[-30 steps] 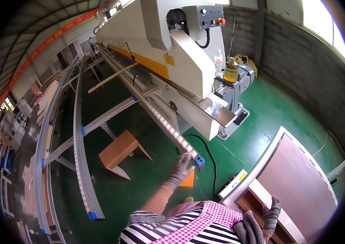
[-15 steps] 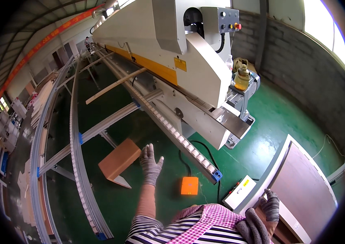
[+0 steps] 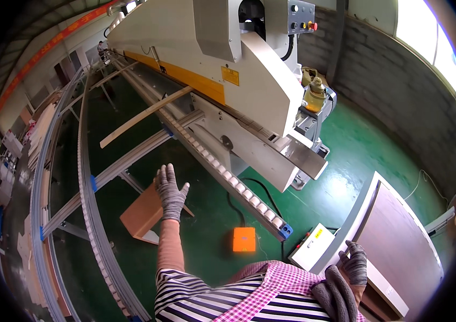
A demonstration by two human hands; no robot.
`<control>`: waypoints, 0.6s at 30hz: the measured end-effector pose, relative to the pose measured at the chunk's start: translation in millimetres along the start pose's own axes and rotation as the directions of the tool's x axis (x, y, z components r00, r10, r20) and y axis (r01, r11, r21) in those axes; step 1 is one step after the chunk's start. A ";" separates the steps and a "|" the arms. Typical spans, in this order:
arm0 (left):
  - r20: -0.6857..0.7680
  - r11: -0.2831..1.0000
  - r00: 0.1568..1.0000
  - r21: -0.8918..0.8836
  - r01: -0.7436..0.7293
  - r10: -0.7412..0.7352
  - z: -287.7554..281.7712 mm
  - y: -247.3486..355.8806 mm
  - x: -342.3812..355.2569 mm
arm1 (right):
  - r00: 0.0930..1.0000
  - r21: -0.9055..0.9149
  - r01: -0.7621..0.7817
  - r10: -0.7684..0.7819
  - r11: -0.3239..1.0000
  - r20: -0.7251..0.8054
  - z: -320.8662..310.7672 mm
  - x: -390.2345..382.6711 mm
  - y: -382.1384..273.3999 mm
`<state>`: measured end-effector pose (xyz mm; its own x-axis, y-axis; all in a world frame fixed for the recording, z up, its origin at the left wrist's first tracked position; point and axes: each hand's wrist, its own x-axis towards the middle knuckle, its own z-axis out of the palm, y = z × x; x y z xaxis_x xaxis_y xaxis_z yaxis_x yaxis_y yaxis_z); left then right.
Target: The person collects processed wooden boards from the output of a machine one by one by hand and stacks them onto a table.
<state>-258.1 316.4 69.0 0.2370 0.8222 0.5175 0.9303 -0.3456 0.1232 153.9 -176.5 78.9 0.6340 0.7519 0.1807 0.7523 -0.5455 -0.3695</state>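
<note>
My left hand (image 3: 172,197), in a grey striped glove with bare fingertips, reaches out over the green floor. Its fingers are stretched and the palm holds nothing. In this view it overlaps a brown board piece (image 3: 141,216), probably a carton or offcut, lower down; I cannot tell any contact. My right hand (image 3: 354,263), gloved alike, is beside the near edge of a large brown panel with a white border (image 3: 399,236). Its fingers are loosely bent and apart, with nothing visible in them. A grey cloth (image 3: 336,294) hangs by my right wrist.
A long white machine (image 3: 263,80) with a yellow stripe and a control box (image 3: 298,16) stands ahead. Roller rails (image 3: 228,176) run along it, and a wooden strip (image 3: 144,118) lies across them. An orange box (image 3: 244,239) and a white box (image 3: 314,244) stand on the floor.
My left hand has moved left and farther forward, still with its fingers stretched. My right hand has stayed by the panel's edge and risen slightly. The view has shifted a little.
</note>
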 end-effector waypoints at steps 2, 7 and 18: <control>0.025 0.999 1.000 0.036 0.013 -0.014 -0.1 -5.6 13.1 | 0.994 0.003 -0.042 0.041 0.999 0.096 1.8 4.3 2.0; 0.103 0.991 0.991 0.105 0.077 -0.088 8.7 -22.6 44.6 | 0.985 -0.050 -0.099 0.105 0.994 0.140 0.0 8.8 -6.4; 0.213 0.970 0.960 0.197 0.140 -0.182 46.3 -67.8 128.8 | 0.988 -0.168 -0.048 0.071 0.985 0.136 6.3 7.6 -19.1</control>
<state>-277.7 466.7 88.1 0.1182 0.9486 0.2937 0.9910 -0.1312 0.0249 143.2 -158.0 81.6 0.6557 0.7545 0.0279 0.7404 -0.6353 -0.2195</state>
